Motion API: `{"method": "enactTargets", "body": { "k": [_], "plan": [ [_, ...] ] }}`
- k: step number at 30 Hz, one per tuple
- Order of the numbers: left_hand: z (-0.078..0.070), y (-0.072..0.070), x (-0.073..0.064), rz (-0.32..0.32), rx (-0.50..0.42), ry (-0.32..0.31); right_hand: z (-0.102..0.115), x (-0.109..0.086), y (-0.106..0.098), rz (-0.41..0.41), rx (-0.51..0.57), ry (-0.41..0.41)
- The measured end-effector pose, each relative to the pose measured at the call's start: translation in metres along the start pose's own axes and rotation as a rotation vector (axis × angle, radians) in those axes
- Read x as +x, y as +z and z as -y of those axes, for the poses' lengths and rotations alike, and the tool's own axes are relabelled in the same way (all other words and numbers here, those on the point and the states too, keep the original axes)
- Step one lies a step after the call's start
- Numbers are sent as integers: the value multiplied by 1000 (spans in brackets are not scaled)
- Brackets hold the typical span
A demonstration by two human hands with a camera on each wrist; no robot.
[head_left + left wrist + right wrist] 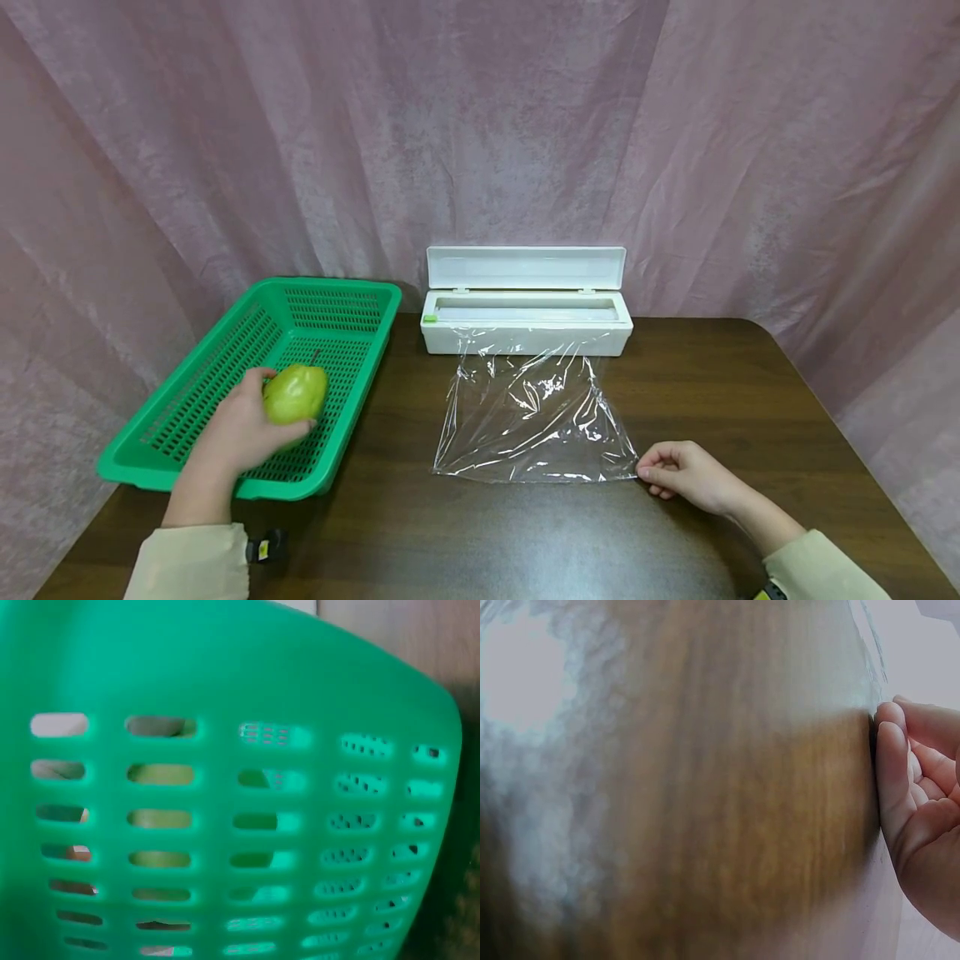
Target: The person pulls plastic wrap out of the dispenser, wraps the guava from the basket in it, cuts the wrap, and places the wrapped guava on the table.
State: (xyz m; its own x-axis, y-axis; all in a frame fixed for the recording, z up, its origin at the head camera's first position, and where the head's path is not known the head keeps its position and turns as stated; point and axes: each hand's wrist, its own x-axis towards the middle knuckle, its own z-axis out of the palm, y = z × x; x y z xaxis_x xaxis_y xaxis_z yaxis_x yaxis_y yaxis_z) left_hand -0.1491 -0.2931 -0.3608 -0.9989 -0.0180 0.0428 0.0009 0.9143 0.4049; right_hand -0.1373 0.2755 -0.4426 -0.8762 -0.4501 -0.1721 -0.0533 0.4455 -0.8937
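Note:
A yellow-green pear [297, 393] with a thin dark stem is in the green plastic basket [352, 435]. My left hand [243, 421] grips it, thumb on the near side and fingers on the far side. In the left wrist view the slotted basket wall [225, 667] hides most of the hand and fruit. A sheet of clear plastic wrap [532, 425] stretches from the white wrap dispenser [525, 340] over the tabletop. Its near right corner is pinched between the thumb and fingers of my right hand [686, 477], close to the table.
The dispenser's lid [525, 268] stands raised at the back, with a small light-green piece [430, 318] at the left end of the box. Dark brown wood forms the tabletop [525, 542]. A pink curtain [525, 125] hangs behind the table and along its sides.

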Motion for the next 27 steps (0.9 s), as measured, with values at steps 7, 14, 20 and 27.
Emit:
{"method": "enactTargets", "body": {
  "k": [7, 14, 20, 27],
  "plan": [
    [-9, -3, -1, -55, -18, 21, -1, -1, 1, -10, -10, 4],
    [-16, -6, -3, -105, -26, 39, -1, -1, 1, -10, -7, -8],
    [-21, -8, -5, -135, -37, 51, -1, 0, 0, -8, -14, 2],
    [-26, -9, -7, -171, -45, 76, -1, 0, 0, -7, 2, 6]
  ]
}}
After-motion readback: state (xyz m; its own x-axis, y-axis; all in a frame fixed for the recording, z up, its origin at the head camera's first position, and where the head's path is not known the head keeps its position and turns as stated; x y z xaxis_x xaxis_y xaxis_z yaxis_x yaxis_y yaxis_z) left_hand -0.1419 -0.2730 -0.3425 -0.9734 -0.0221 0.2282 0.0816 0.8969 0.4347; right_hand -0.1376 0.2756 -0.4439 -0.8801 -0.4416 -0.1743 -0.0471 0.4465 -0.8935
